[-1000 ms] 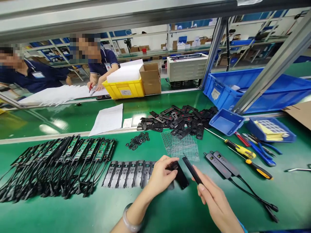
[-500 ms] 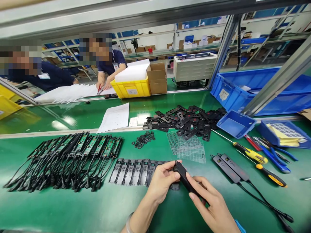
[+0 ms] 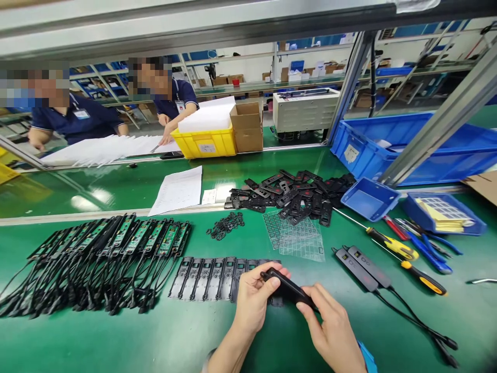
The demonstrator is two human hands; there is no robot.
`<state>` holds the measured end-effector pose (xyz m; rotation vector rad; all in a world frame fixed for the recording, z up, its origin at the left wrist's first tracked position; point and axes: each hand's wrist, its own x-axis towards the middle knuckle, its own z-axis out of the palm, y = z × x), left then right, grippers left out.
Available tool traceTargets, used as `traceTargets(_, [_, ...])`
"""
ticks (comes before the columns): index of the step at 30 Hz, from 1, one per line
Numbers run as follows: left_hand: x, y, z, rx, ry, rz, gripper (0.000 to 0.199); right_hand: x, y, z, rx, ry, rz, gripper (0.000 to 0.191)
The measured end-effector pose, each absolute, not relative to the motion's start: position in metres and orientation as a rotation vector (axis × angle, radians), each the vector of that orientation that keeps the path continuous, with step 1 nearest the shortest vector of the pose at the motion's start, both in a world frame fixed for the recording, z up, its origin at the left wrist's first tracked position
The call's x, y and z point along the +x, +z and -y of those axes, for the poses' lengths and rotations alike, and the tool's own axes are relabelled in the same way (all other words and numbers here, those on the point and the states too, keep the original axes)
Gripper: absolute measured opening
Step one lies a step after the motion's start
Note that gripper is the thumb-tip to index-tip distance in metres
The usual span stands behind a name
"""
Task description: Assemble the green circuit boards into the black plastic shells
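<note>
A long black plastic casing [image 3: 289, 290] is held between my two hands, tilted down to the right. My left hand [image 3: 252, 300] grips its upper left end, thumb on top and fingers behind. Its lower right end is pinched by my right hand [image 3: 330, 324]; the fingers cover part of that end. Just beyond my left hand lies a row of black casing halves [image 3: 207, 280] with small windows. To the left, several opened casings with green circuit boards [image 3: 126, 235] and black cables lie side by side. Two closed grey-black units [image 3: 359, 269] with cables lie to the right.
Behind are a pile of black covers [image 3: 295, 194], small black parts [image 3: 225, 225] and clear sticker sheets [image 3: 297, 235]. Screwdrivers [image 3: 425, 278], pliers [image 3: 430, 246] and a small blue tray [image 3: 370, 199] are at right. Two co-workers [image 3: 83, 124] stand beyond the yellow bin [image 3: 205, 142].
The casing has turned flatter, its right end swinging away to the right. Both hands keep hold of it. The view has shifted slightly. The left co-worker is more upright.
</note>
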<state>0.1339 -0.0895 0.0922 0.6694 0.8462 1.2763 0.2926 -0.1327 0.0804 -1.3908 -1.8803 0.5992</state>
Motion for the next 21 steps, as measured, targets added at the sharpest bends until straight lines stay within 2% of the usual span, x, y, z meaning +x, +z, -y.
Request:
traceTargets(3, [0.134, 0.09, 0.09, 0.71, 1.255, -0.827, 0.025, 0.293, 0.077, 0.131, -1.388, 0.522, 1.891, 0.016])
traceTargets(9, [0.143, 0.088, 0.091, 0.606, 1.124, -0.759, 0.056, 0.294, 0.074, 0.131, -1.32, 0.159, 1.984, 0.042])
traceTargets(15, [0.156, 0.091, 0.095, 0.61, 1.087, -0.847, 0.047, 0.287, 0.068, 0.139, -1.319, 0.065, 2.042, 0.043])
traceTargets(18, [0.154, 0.086, 0.096, 0.659, 1.035, -0.832, 0.061, 0.297, 0.067, 0.14, -1.339, 0.023, 2.054, 0.047])
traceTargets(21, [0.131, 0.08, 0.089, 0.958, 0.967, -0.872, 0.072, 0.33, 0.061, 0.142, -1.37, -0.052, 2.029, 0.053])
